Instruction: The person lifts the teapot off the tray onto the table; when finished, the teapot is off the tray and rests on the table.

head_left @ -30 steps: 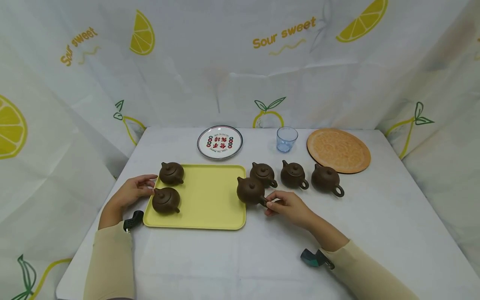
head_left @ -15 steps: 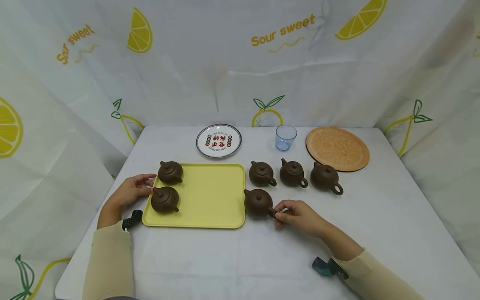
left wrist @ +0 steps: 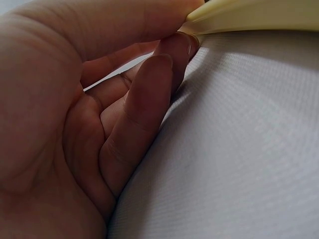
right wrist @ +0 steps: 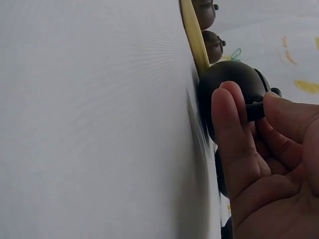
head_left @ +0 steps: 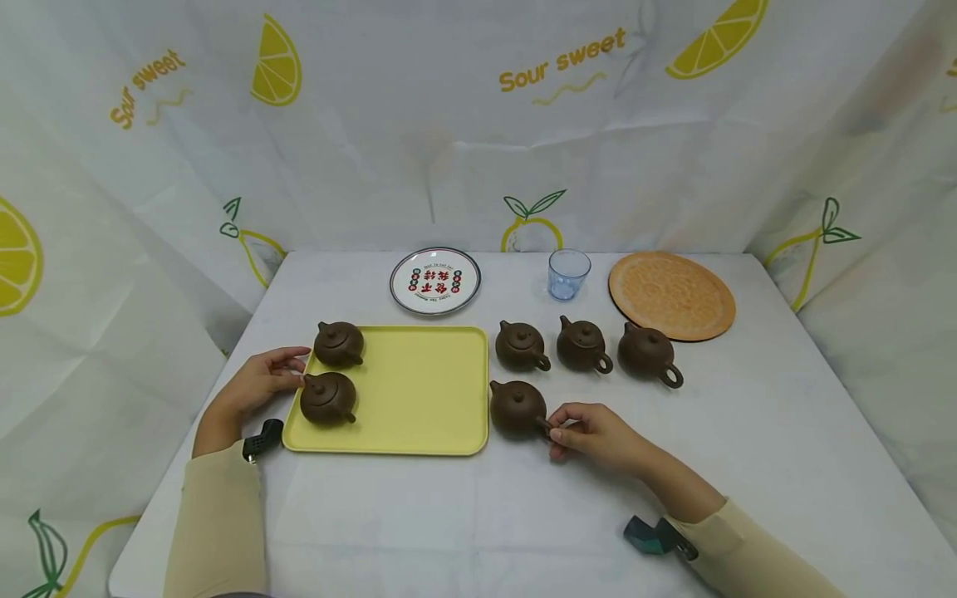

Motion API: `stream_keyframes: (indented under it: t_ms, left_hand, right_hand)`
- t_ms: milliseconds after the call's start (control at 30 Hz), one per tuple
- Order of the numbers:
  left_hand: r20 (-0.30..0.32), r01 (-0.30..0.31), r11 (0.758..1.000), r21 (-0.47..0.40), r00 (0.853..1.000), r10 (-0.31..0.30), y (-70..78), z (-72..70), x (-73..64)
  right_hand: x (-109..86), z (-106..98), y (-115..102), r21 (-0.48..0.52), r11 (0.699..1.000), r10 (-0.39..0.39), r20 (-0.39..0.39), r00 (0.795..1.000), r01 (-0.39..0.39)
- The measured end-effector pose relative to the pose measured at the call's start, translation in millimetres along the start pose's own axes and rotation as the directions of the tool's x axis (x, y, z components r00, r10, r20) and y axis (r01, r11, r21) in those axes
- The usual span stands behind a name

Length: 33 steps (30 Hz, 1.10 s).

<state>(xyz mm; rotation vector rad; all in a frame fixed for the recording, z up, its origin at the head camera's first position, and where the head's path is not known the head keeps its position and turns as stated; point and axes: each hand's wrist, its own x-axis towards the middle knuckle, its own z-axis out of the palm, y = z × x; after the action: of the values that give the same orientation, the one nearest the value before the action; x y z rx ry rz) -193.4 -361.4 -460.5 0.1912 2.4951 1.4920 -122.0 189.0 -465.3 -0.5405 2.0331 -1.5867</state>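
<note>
My right hand (head_left: 604, 436) pinches the loop handle of a dark brown teapot (head_left: 517, 409), which sits upright just off the right edge of a yellow tray (head_left: 422, 390). In the right wrist view, thumb and fingers close on the handle of that teapot (right wrist: 227, 74). At the tray's left edge, my left hand (head_left: 257, 386) grips the rim; the left wrist view has the thumb on the tray's edge (left wrist: 249, 17) and fingertips under it. Two similar teapots, a far one (head_left: 339, 344) and a nearer one (head_left: 328, 398), stand on the tray's left side.
Behind the held teapot, three more brown teapots stand in a row: left (head_left: 519, 345), middle (head_left: 581, 344) and right (head_left: 646, 352). Farther back are a printed white plate (head_left: 435, 281), a blue glass (head_left: 568, 275) and a round brown mat (head_left: 673, 296). A lemon-print cloth (head_left: 374, 133) hangs behind.
My right hand has brought the teapot from over the tray's right edge to the right and nearer me, beside the tray. My left hand has stayed at the tray's rim.
</note>
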Motion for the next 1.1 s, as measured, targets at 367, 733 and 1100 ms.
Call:
stream_keyframes:
  t_ms: [367,733,1100]
  left_hand:
    - [-0.010,-0.011,0.999,0.035,1.000,0.011,-16.5,-5.9,8.5]
    - [0.010,-0.004,0.999,0.032,1.000,0.004,-17.0,-0.7,9.2]
    - [-0.009,0.019,0.999,0.042,1.000,-0.019,-19.7,1.0,7.4]
  right_hand:
    - [5.1,-4,-18,-0.285,0.958,-0.052,-0.088,0.995,0.025]
    - [41.5,35,-72,-0.401,0.906,-0.167,-0.044,0.985,0.135]
    - [119.9,126,-82,-0.444,0.871,-0.172,0.123,0.977,0.209]
